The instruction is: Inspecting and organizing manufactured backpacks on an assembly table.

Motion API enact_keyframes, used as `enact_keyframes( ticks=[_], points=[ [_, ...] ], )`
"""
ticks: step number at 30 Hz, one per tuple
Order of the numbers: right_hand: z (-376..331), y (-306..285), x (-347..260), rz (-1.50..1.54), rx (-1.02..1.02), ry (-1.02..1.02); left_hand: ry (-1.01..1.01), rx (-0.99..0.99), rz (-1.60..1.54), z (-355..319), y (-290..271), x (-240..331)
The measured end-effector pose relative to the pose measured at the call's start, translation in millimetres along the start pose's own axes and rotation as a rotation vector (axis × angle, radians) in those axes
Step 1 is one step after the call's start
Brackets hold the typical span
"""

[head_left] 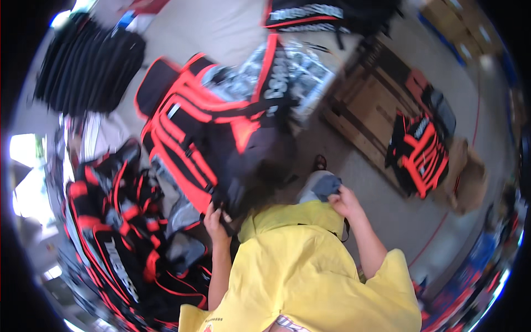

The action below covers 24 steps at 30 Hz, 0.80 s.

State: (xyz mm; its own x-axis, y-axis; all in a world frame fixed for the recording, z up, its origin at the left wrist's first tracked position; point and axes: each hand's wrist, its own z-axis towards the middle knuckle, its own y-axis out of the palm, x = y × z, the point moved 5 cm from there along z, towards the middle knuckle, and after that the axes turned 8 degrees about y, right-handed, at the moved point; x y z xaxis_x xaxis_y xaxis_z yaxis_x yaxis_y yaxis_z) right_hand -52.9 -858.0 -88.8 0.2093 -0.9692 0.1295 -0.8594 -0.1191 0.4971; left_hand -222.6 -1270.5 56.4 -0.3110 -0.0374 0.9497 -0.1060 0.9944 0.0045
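I see my left hand (217,220) gripping the lower edge of a large black-and-orange fabric backpack (207,124) held up in front of me, fingers closed on it. My right hand (344,200) pinches a small grey cloth piece (326,186) at my yellow shirt (310,271). More black-and-orange bags (119,221) lie piled at left; another (420,152) rests on a brown cardboard box (370,110) at right.
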Motion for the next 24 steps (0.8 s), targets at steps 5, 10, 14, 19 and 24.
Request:
enact_keyframes(
  ticks=[5,10,14,19,24],
  points=[
    [73,20,-11,0.134,0.024,-0.237,-0.206,0.000,-0.223,15,-5,4],
    [174,30,16,-0.575,0.328,-0.261,-0.369,-0.036,-0.141,9,-13,19],
    [228,84,41,-1.038,0.438,-1.032,-0.331,0.090,-0.109,15,14,11],
    [279,143,53,-1.384,0.323,-0.996,-0.290,0.100,-0.126,9,29,13],
    [309,186,91,-1.870,0.223,-0.667,-0.236,0.218,-0.164,-6,-3,29]
  ],
)
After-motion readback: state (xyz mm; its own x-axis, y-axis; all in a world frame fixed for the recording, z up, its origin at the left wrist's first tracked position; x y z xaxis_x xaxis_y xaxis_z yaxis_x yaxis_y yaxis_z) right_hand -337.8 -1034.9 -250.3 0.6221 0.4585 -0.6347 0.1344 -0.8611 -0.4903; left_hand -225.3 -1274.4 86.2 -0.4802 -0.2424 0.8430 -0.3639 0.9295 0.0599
